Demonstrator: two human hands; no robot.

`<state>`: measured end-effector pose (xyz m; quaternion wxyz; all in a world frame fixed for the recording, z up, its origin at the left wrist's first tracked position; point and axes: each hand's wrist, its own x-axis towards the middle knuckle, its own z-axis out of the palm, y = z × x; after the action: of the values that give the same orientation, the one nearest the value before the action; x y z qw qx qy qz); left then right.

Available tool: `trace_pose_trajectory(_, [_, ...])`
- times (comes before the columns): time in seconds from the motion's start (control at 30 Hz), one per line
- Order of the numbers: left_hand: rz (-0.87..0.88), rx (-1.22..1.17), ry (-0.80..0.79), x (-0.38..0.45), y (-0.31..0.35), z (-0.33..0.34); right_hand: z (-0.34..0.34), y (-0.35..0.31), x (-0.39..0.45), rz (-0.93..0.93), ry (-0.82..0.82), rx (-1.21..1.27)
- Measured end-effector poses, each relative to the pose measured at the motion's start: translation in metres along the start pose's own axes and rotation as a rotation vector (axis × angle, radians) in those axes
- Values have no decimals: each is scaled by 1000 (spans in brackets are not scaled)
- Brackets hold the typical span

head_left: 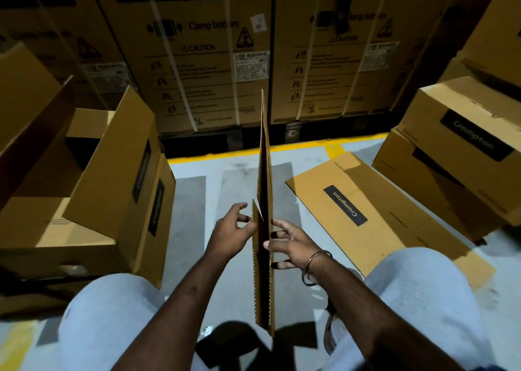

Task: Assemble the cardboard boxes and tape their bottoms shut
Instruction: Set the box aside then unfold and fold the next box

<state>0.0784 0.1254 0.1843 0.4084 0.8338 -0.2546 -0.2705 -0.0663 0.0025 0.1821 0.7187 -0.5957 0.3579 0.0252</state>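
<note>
**Flat box held on edge between both hands**

A folded flat box [265, 229] stands upright on edge over the floor [197, 201], between the person's knees. The left hand [229, 234] pinches its left flap; the right hand [291, 246] has its fingers [277, 225] spread and curled against the right face. Another flat box [366, 215] lies on the floor at right, and an open box [112, 173] sits at left.

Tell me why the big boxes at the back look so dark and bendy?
In the head view, light falls mostly on the floor and the flat box between the left hand and right hand, so the washing machine cartons sit in shadow, slightly blurred; the wide-angle lens bows their edges outward.
</note>
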Motion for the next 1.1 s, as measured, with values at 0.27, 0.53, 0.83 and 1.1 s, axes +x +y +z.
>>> trace_pose_trajectory(0.27, [126,605,92,-9,19,19,-3,-11,-7,-59,543,-771])
trace_pose_trajectory(0.53, [202,774,218,-4,0,2,-38,-27,0,-148,672,-859])
trace_pose_trajectory(0.83, [-43,652,310,-17,-5,-36,-72,-63,-5,-299,635,-783])
trace_pose_trajectory(1.1, [-326,449,173,2,-6,-85,-53,-47,5,-353,508,-713])
